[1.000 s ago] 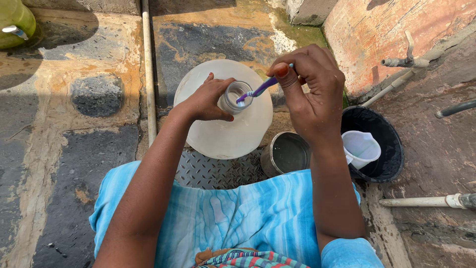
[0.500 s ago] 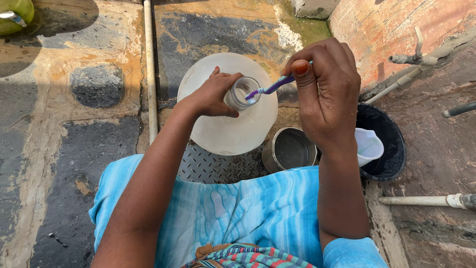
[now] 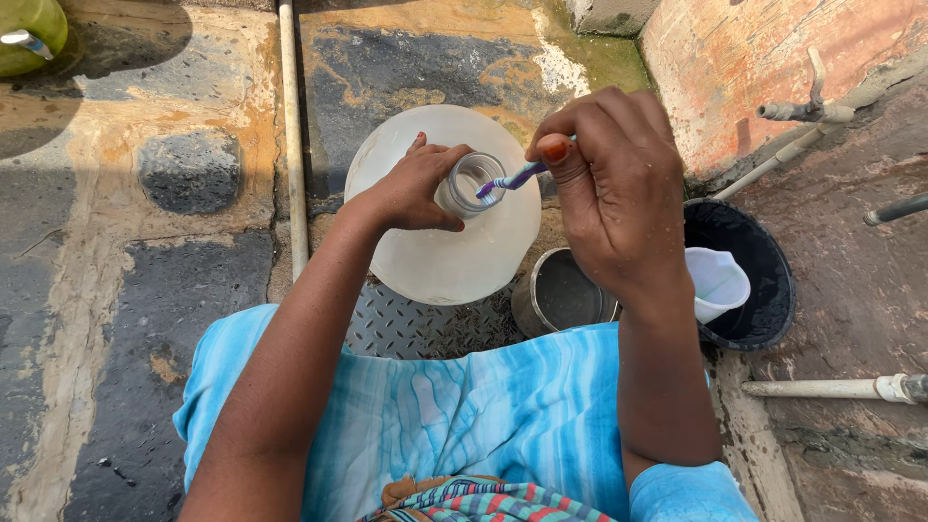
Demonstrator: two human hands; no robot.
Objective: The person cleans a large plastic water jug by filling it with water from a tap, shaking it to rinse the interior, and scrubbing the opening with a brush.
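A big round white plastic jar [image 3: 454,256] stands on the ground in front of me. My left hand [image 3: 416,184] grips its narrow open neck [image 3: 474,181]. My right hand [image 3: 614,193] pinches a purple and white toothbrush [image 3: 507,181], whose bristle end reaches into the mouth of the neck. Both forearms stretch out over my blue striped cloth.
A steel pot [image 3: 565,295] sits right of the jar, beside a black tub [image 3: 749,280] holding a white mug [image 3: 720,282]. A thin pipe [image 3: 290,135] runs along the wet stained floor. A tap [image 3: 802,111] juts from the wall; another pipe [image 3: 831,389] lies at right. A green vessel [image 3: 29,34] stands far left.
The view has shifted a little; both hands stay on the jar neck and the brush head has moved slightly inside the opening.
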